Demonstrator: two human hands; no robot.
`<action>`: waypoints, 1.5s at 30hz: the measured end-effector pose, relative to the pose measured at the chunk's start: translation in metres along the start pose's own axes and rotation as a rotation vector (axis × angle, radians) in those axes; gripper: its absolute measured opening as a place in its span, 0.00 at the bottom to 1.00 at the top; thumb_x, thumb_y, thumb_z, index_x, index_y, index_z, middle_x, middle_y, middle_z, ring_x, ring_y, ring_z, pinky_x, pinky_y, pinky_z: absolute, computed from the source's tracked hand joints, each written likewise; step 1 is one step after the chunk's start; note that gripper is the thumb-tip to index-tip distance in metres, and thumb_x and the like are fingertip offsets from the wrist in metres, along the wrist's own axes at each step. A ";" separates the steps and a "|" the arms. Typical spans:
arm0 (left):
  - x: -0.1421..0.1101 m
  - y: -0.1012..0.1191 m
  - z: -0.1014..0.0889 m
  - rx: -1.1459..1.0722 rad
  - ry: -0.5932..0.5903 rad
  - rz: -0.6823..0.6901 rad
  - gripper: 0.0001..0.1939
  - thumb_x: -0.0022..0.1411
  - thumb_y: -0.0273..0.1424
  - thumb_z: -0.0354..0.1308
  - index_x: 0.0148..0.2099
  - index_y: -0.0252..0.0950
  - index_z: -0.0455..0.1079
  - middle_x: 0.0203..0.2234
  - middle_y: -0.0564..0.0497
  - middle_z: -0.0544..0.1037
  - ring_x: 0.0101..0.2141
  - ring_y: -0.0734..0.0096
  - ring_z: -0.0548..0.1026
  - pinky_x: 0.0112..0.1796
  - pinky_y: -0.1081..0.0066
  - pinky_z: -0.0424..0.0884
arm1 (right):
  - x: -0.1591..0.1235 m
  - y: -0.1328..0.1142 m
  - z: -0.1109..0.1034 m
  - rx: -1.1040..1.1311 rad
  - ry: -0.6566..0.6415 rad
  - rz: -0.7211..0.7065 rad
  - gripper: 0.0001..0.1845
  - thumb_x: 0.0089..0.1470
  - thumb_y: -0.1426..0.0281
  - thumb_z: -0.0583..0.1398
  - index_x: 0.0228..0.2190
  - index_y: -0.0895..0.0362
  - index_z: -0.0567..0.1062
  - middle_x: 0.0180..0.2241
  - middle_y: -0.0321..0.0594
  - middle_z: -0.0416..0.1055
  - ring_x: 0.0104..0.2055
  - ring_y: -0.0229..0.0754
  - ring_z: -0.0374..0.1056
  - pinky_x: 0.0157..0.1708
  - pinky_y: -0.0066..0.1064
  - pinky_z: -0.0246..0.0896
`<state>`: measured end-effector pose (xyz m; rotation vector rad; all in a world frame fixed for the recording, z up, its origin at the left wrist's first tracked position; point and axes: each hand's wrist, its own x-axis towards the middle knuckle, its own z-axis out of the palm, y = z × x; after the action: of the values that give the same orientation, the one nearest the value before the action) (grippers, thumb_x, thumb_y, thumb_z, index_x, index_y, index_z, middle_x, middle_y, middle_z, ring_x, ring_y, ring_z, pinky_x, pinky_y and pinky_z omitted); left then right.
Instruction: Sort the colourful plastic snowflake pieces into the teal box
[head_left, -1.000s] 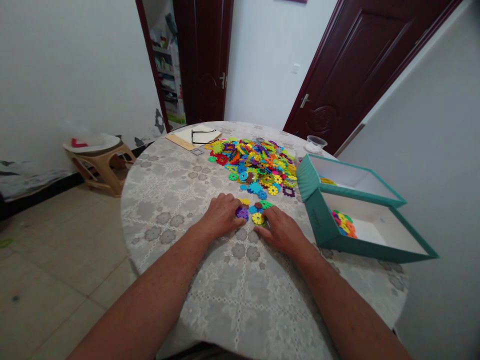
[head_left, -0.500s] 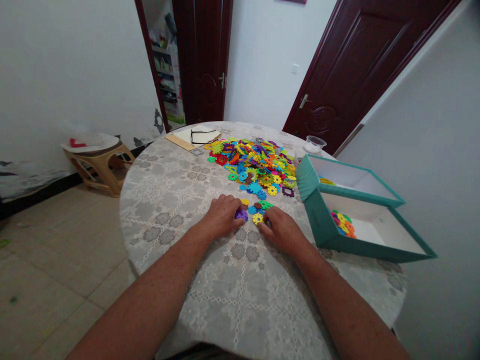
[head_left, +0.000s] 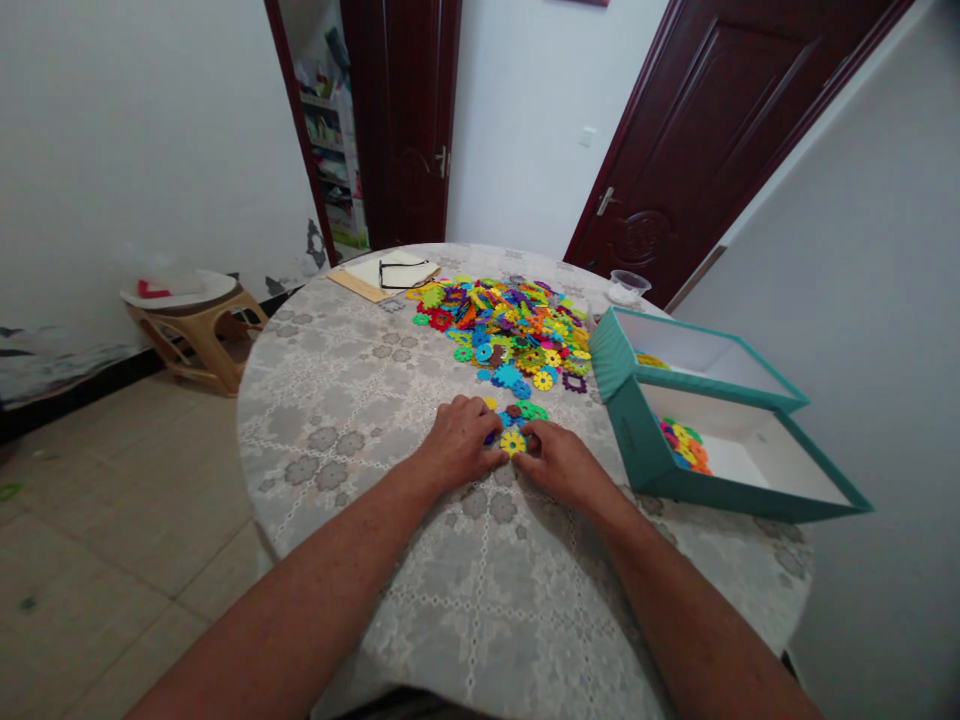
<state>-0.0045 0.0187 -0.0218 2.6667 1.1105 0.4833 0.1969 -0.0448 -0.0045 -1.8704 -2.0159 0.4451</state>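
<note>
Left hand: curled, fingers [head_left: 491, 424] over a mostly hidden purple disc [head_left: 490, 438], thumb tip by the yellow disc [head_left: 513, 444]; the left hand [head_left: 466, 446] covers too much to tell whether it grips.
Right hand: the right hand [head_left: 556, 456] is closed, pinching the yellow disc at its right edge.
Yellow disc: between the two hands, near the middle of the surface [head_left: 480, 600].
Loose pieces: brown [head_left: 514, 411] and green [head_left: 532, 411] ones lie just beyond the hands.
Pile: a heap [head_left: 517, 325] of many-coloured pieces, farther back.
Box: teal, open, right of the hands; its near compartment [head_left: 720, 500] holds coloured pieces [head_left: 684, 447].
Glasses: black glasses [head_left: 405, 275] on paper [head_left: 360, 284], left of the heap.
Cup: clear cup [head_left: 630, 283] behind the box.
</note>
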 end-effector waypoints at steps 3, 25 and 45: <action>0.002 0.000 0.003 -0.005 0.009 -0.001 0.19 0.63 0.49 0.67 0.49 0.43 0.77 0.50 0.44 0.75 0.52 0.52 0.68 0.50 0.57 0.65 | 0.000 -0.002 0.000 0.000 -0.024 0.047 0.07 0.58 0.66 0.65 0.34 0.56 0.74 0.32 0.38 0.74 0.33 0.42 0.65 0.31 0.30 0.49; 0.004 0.004 0.006 -0.037 -0.007 -0.004 0.12 0.62 0.42 0.69 0.46 0.45 0.79 0.49 0.47 0.76 0.53 0.53 0.68 0.49 0.57 0.64 | 0.000 0.028 -0.019 0.181 -0.196 0.001 0.19 0.57 0.69 0.63 0.51 0.56 0.78 0.31 0.34 0.73 0.32 0.41 0.66 0.31 0.29 0.54; 0.005 0.001 0.005 -0.106 -0.002 -0.023 0.08 0.65 0.33 0.64 0.42 0.49 0.84 0.49 0.51 0.78 0.53 0.54 0.71 0.51 0.55 0.67 | 0.005 0.010 0.004 -0.038 -0.038 0.019 0.18 0.56 0.69 0.63 0.49 0.57 0.75 0.48 0.48 0.76 0.49 0.49 0.71 0.48 0.35 0.62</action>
<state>0.0019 0.0212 -0.0250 2.5608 1.0825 0.5205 0.2040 -0.0388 -0.0122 -1.9195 -2.0460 0.4535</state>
